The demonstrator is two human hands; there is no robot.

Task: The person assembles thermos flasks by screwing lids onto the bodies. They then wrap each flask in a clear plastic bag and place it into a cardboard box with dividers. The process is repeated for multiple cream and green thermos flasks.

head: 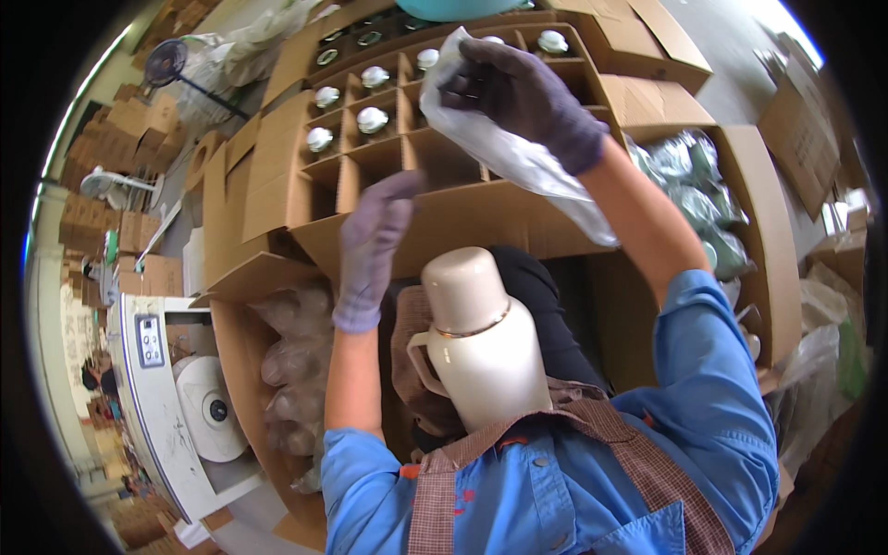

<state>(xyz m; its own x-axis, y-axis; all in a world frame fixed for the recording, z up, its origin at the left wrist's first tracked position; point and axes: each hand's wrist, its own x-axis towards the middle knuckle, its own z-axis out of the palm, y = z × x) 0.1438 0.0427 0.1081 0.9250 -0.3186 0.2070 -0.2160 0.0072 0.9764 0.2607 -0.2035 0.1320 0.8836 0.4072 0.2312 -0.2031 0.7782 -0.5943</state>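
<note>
My right hand (pixel 520 97), in a dark grey knitted glove, grips the upper end of a clear plastic bag (pixel 479 142). The bag hangs limp below the wrist toward the lower right. My left hand (pixel 374 243), in a lighter purple-grey glove, is raised at the near side of the divided carton (pixel 416 215). It is slightly blurred, its fingers are partly bent, and nothing shows in it. A cream vacuum jug (pixel 485 361) with a side handle and a domed cup lid (pixel 461 288) leans upright against my lap and apron. Neither hand touches the jug.
Several white-topped bottle necks (pixel 372 120) stand in the carton's compartments. Bagged clear items fill an open carton (pixel 232 361) at left. Bagged green parts (pixel 694 180) lie in another carton (pixel 770 277) at right. A white machine (pixel 149 416) and a fan (pixel 166 62) stand farther left.
</note>
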